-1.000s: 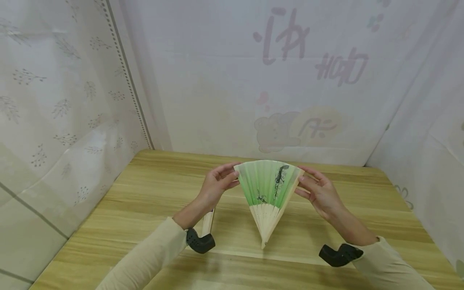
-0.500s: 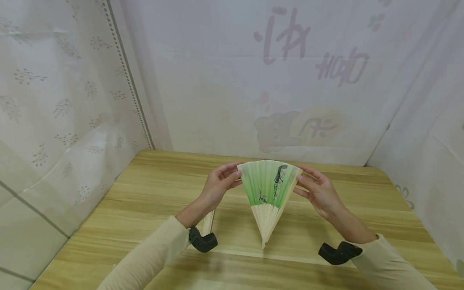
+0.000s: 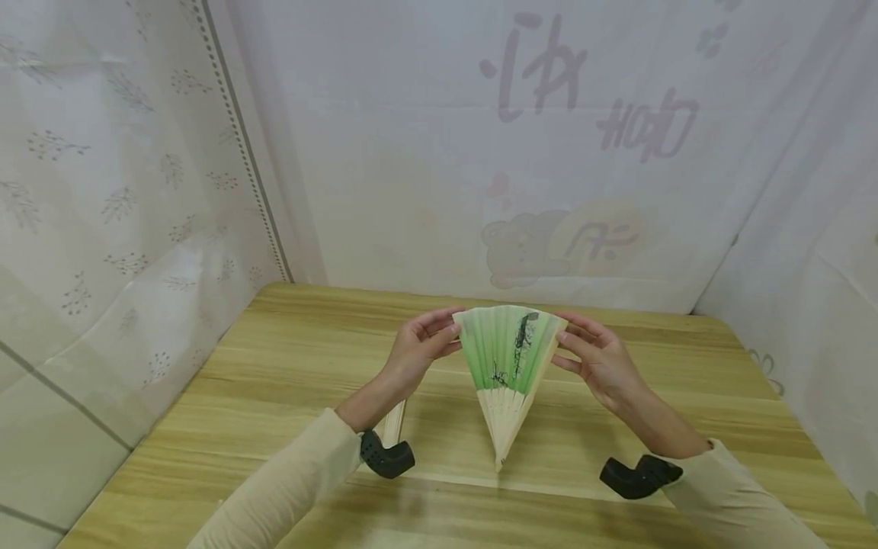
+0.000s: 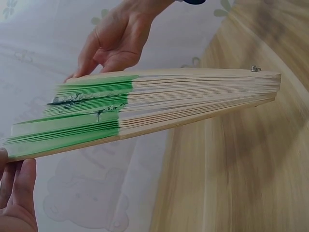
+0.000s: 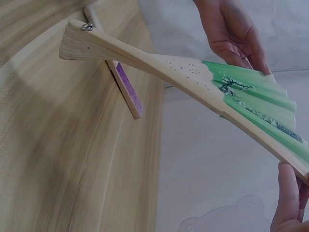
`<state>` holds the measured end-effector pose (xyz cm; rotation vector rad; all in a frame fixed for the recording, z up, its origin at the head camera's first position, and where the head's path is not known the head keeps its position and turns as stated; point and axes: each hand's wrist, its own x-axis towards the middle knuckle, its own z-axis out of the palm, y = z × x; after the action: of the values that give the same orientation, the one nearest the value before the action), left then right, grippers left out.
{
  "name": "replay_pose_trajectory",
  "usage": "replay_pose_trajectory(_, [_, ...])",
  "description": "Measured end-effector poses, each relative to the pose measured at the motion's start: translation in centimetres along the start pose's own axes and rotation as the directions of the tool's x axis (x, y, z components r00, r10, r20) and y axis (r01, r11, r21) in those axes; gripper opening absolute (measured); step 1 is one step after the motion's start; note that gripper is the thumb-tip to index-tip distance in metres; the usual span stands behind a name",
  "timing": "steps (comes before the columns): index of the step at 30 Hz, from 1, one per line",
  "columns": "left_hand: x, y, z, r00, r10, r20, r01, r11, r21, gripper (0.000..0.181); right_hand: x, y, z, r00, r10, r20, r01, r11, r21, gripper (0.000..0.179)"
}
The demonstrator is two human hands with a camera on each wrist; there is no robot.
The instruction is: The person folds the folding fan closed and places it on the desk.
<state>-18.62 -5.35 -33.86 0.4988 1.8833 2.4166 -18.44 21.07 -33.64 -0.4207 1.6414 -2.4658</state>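
A green folding fan (image 3: 504, 347) with pale wooden ribs and a dark branch drawing is partly spread, its riveted end toward me. At its upper left edge my left hand (image 3: 420, 347) pinches the outer rib between thumb and fingers. My right hand (image 3: 604, 362) pinches the opposite outer rib. In the left wrist view the pleats of the fan (image 4: 96, 108) stack closely. The right wrist view shows pierced ribs on the fan (image 5: 183, 75) and a metal rivet. A second, folded fan (image 5: 128, 89) with a purple part lies on the table, partly hidden by my left arm in the head view.
The wooden table (image 3: 274, 366) spans the space below my hands. Pale printed cloth hangs behind it (image 3: 411, 152) and along both sides. Black wrist cameras sit at each cuff, the left one (image 3: 387, 455) close above the folded fan.
Both hands have moved slightly toward each other, and the green fan's spread has narrowed. Its riveted end stays in about the same place.
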Motion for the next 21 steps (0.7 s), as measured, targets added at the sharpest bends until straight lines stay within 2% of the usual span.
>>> replay_pose_trajectory(21, [0.22, 0.13, 0.55, 1.0, -0.016, 0.01, 0.016, 1.0, 0.003, 0.034, 0.04, 0.13, 0.89, 0.999, 0.007, 0.045, -0.007, 1.0, -0.005, 0.027])
